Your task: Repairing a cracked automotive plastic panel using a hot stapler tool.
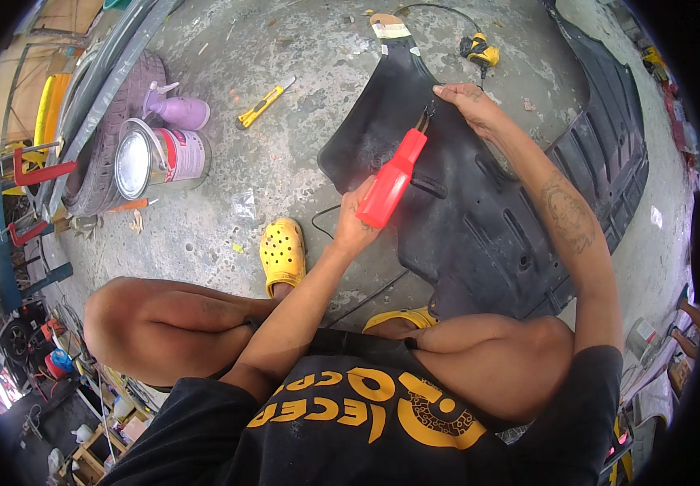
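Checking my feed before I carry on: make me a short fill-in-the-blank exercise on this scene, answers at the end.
1. The left hand grips a pronged handheld tool coloured ____.
2. The right hand holds the edge of a plastic panel coloured ____.
3. The clogs and the utility knife are both mainly ____.
4. The spray bottle and lidded can are on the picture's ____ side.

Missing words: red; black; yellow; left.
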The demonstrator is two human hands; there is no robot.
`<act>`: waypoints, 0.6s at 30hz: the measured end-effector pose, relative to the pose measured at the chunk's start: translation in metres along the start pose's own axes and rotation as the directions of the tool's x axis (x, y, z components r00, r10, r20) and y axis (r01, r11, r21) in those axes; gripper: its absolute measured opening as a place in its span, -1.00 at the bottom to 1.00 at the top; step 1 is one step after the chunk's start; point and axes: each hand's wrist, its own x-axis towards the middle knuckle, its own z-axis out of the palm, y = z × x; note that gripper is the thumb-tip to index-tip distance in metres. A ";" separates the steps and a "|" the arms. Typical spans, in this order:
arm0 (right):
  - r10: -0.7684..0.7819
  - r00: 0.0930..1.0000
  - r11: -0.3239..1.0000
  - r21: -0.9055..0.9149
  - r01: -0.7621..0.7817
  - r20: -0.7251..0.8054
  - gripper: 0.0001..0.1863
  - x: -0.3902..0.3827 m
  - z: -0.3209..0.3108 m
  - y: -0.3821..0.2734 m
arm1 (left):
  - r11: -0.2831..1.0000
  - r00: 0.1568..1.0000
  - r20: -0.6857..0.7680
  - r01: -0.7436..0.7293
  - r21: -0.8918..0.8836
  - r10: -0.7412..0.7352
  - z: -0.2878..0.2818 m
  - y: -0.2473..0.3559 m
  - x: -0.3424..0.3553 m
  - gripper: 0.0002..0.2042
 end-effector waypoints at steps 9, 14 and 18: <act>-0.020 0.999 1.000 -0.014 0.020 -0.029 -0.71 0.000 0.003 0.000 | 0.999 1.000 -0.006 0.002 -0.038 -0.002 0.001 -0.006 -0.001 -0.79; 0.002 0.999 1.000 -0.014 -0.002 -0.042 -0.70 0.003 -0.001 0.003 | 0.999 1.000 0.011 0.016 -0.039 -0.015 0.002 -0.005 -0.001 -0.78; -0.034 0.996 0.998 -0.048 0.030 -0.084 -0.70 0.006 0.000 0.006 | 0.997 1.000 0.018 0.019 -0.077 -0.018 0.001 -0.007 -0.002 -0.76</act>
